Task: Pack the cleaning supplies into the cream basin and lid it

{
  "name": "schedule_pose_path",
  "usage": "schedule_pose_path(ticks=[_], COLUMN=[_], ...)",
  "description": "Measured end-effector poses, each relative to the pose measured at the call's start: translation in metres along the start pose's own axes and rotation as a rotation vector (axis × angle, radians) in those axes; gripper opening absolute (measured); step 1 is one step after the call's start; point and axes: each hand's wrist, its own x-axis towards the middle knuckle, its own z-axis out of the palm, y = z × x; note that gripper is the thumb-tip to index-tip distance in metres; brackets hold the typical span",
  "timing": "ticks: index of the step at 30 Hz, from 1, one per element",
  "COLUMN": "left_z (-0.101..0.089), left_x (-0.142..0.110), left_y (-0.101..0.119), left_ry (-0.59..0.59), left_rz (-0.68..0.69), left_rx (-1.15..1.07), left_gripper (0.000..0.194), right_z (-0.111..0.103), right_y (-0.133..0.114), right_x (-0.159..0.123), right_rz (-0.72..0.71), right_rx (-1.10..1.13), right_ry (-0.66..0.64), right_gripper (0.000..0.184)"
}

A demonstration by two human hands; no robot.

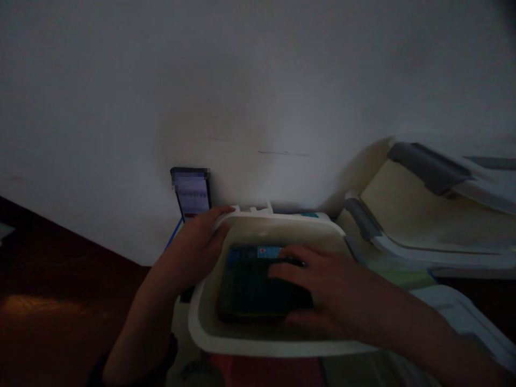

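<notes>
A white plastic storage bin (194,317) with rounded corners sits in front of me. My left hand (201,239) is closed on its far-left rim, fingers over the outside and thumb toward the inside. Within the bin lies a flat, dark green, book-like object (250,287) with a small light-blue label at its far edge. My right hand (322,285) reaches in from the right, over the right part of that dark object. Its fingers are spread and seem to touch the top; dim light and blur hide the exact contact.
A phone (193,193) with a lit screen leans against the white wall (258,97), behind my left hand. More white bins with grey handles (431,166) stand at the right. Something red (274,371) lies below the bin's near edge. Dark floor (60,317) shows at left.
</notes>
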Motion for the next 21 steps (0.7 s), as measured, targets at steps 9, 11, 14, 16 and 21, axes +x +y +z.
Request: schedule_pose_path(ticks=[9, 11, 14, 16, 21], left_z=[0.004, 0.004, 0.003, 0.004, 0.005], left_x=[0.002, 0.002, 0.002, 0.002, 0.004], left_y=[-0.006, -0.006, -0.006, -0.006, -0.008], left_ry=[0.016, 0.011, 0.008, 0.006, 0.084], left_rz=[0.022, 0.020, 0.017, 0.014, 0.081], left_rx=[-0.013, -0.011, -0.009, -0.006, 0.072], left_gripper=[0.041, 0.041, 0.040, 0.040, 0.040], right_z=[0.022, 0.022, 0.016, 0.008, -0.016], right_y=[-0.011, -0.009, -0.005, -0.001, 0.008], right_x=[0.035, 0.034, 0.028, 0.023, 0.018], right_rz=[-0.194, -0.230, -0.221, -0.150, -0.016], right_rx=[-0.206, -0.206, -0.159, -0.075, 0.148], right_ry=[-0.101, -0.090, -0.079, -0.078, 0.040], right_gripper=[0.036, 0.039, 0.045, 0.046, 0.038])
